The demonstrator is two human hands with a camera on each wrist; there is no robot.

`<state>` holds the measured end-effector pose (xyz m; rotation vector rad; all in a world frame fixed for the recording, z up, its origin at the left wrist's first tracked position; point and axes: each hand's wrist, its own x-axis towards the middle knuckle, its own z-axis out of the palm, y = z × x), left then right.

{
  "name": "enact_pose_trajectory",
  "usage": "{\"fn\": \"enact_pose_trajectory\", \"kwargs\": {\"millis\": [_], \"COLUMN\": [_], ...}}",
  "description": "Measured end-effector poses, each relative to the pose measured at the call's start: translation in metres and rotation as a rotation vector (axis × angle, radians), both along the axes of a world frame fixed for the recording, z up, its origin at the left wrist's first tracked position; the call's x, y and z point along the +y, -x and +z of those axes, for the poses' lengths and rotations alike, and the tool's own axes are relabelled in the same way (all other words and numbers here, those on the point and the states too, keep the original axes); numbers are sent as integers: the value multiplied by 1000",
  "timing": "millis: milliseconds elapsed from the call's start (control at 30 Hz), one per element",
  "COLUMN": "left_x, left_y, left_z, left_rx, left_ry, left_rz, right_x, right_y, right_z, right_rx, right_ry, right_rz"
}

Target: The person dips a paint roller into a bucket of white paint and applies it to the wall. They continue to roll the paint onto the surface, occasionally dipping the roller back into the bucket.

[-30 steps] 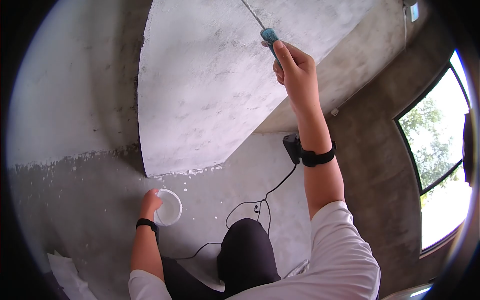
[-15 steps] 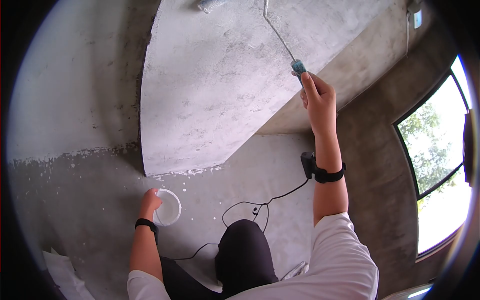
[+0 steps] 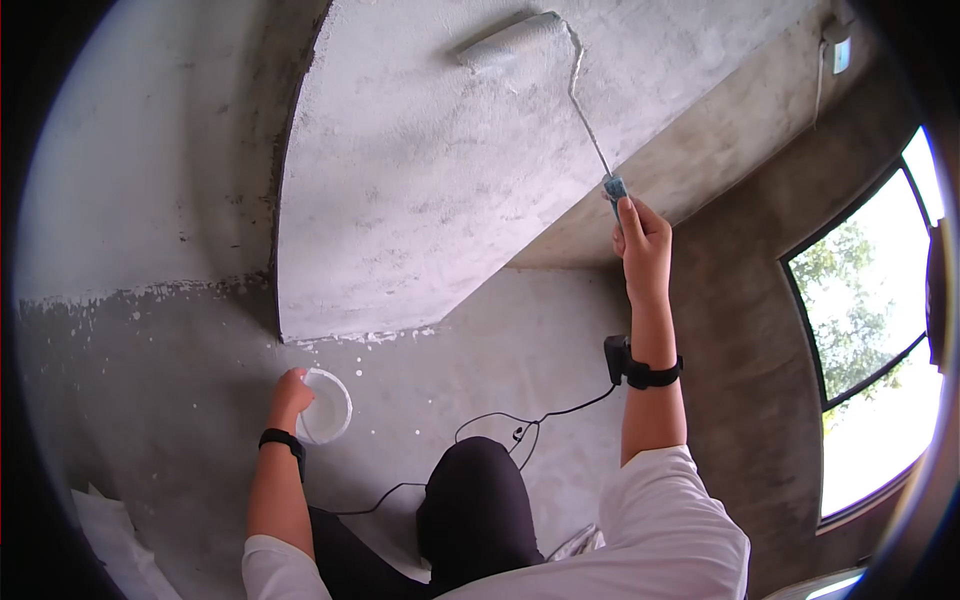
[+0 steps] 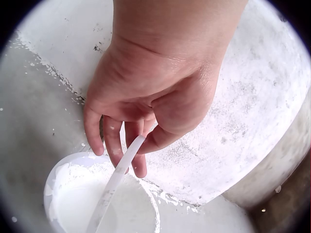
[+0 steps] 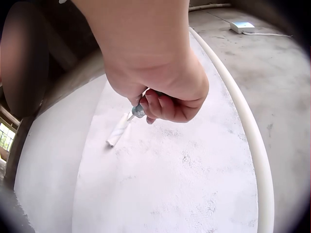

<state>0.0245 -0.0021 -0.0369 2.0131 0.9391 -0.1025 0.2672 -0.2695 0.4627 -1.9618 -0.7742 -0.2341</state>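
My right hand (image 3: 645,250) grips the blue handle (image 3: 615,188) of a paint roller, whose white sleeve (image 3: 515,42) lies against the pale, patchy wall panel (image 3: 420,170). In the right wrist view my fingers curl round that handle, and the roller sleeve (image 5: 118,130) touches the white surface. Low on the left, my left hand (image 3: 290,395) holds a white bucket (image 3: 345,420) at its rim side. The left wrist view shows my left hand (image 4: 150,92) pinching the bucket's white strap handle (image 4: 114,182), with white paint (image 4: 80,199) inside the bucket.
Black cable (image 3: 480,418) loops over the grey floor (image 3: 390,385) by my dark-clad knee (image 3: 478,505). A window (image 3: 870,320) is at the right. White sheeting (image 3: 120,545) lies bottom left. A white box (image 5: 242,27) is mounted on the far surface.
The roller has come down into full head view, and my right hand has moved down and to the right with it. My left hand still holds the bucket, slightly shifted in view.
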Motion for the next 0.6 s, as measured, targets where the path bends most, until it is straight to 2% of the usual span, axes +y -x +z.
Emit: {"fn": "enact_pose_trajectory", "kwargs": {"millis": [67,267,400,600], "left_x": [1,-1,-2,-1], "left_y": [0,2,1,2], "left_z": [1,7,1,0], "left_rx": [5,6,-9,-22], "left_ry": [-3,20,1,6], "left_rz": [-20,-12,-7,-28], "right_x": [9,50,71,76], "right_y": [2,21,18,24], "right_z": [5,30,40,42], "right_rx": [-82,-20,-57,-65], "right_ry": [27,-141,-135,-130], "right_rz": [27,195,261,216]}}
